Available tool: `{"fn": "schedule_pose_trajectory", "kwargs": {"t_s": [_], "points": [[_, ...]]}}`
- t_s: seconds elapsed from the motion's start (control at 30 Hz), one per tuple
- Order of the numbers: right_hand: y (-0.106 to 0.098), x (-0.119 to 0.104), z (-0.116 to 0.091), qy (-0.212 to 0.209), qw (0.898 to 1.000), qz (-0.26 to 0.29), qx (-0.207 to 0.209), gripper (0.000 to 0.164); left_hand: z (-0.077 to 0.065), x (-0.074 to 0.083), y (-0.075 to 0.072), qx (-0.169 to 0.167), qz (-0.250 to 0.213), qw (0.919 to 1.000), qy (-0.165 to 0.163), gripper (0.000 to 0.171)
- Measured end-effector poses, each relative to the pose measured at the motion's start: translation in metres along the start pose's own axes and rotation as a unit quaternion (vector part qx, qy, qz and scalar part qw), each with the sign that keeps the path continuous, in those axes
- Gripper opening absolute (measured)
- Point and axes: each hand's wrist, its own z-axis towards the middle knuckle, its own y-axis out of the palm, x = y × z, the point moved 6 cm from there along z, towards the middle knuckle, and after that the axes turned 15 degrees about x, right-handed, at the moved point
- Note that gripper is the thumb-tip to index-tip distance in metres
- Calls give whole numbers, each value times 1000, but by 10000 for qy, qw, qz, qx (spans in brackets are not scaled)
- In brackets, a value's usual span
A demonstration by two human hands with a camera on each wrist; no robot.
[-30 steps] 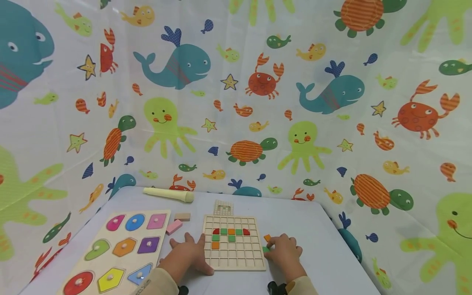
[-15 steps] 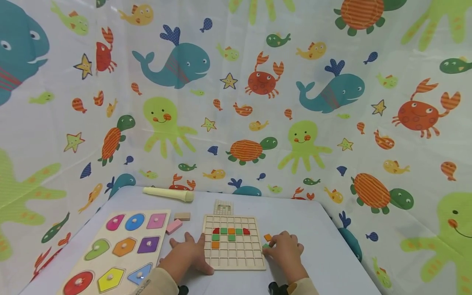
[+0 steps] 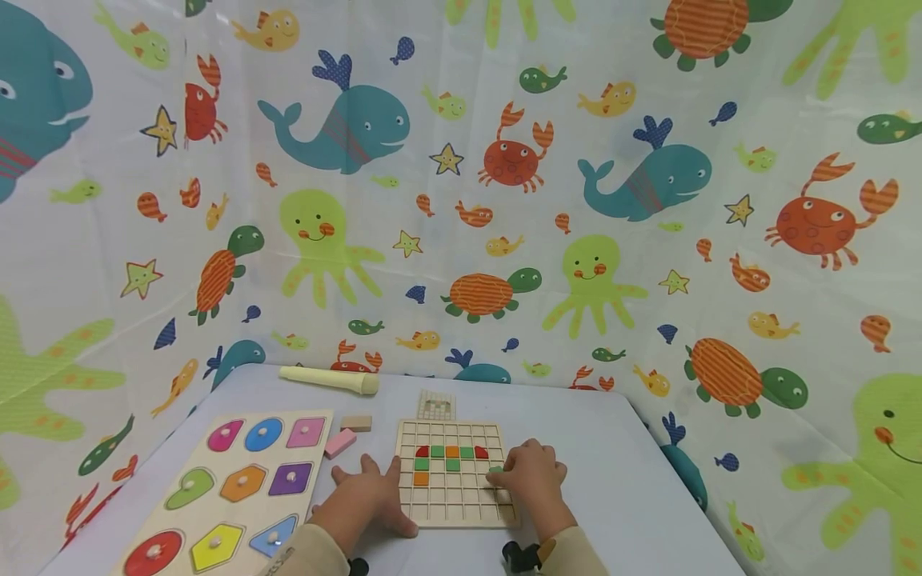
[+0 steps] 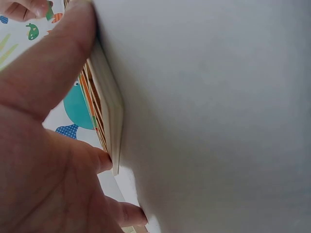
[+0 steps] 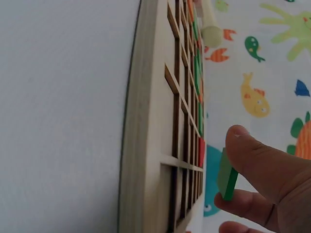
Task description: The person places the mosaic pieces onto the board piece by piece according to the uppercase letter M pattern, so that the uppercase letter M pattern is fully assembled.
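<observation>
A wooden grid board [image 3: 468,504] lies on the white table, several red, green and orange tiles set in its upper cells. Between thumb and finger my right hand [image 3: 535,480] pinches a green square tile [image 5: 227,174], held over the board's right side. Spread along the board's left edge is my left hand [image 3: 369,494]; in the left wrist view its thumb [image 4: 58,63] and a fingertip touch that edge. A single orange tile [image 3: 421,478] sits in a lower left cell.
A shape puzzle board [image 3: 238,448] with knobbed pieces lies at the left. Behind it are a pink block [image 3: 340,442], a tan block [image 3: 356,423] and a pale yellow stick [image 3: 327,379]. A small patterned card [image 3: 436,405] touches the grid board's far side.
My right hand has picked up the green tile from beside the board and carried it left over the grid. An orange tile beside it is now hidden behind the hand. My left hand stays put.
</observation>
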Motion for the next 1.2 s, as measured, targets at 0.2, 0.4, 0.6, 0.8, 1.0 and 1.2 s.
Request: {"fn": "schedule_pose_trajectory", "kwargs": {"t_s": [0.2, 0.4, 0.6, 0.8, 1.0, 1.2], "points": [[10, -10, 3, -32, 9998, 130, 168, 47, 1, 1, 1, 17, 11, 10000, 14, 123], [17, -18, 6, 48, 9992, 300, 250, 48, 2, 0, 1, 42, 3, 10000, 11, 123], [22, -21, 10, 171, 9991, 289, 270, 48, 1, 0, 1, 55, -19, 10000, -10, 122], [27, -22, 11, 188, 9995, 170, 191, 48, -2, 2, -1, 45, -32, 10000, -31, 122], [33, -23, 13, 153, 9998, -14, 133, 46, -5, 3, -3, 60, 29, 10000, -38, 120], [35, -26, 15, 14, 9993, -327, 160, 44, -7, 4, -5, 68, -10, 10000, -51, 120]]}}
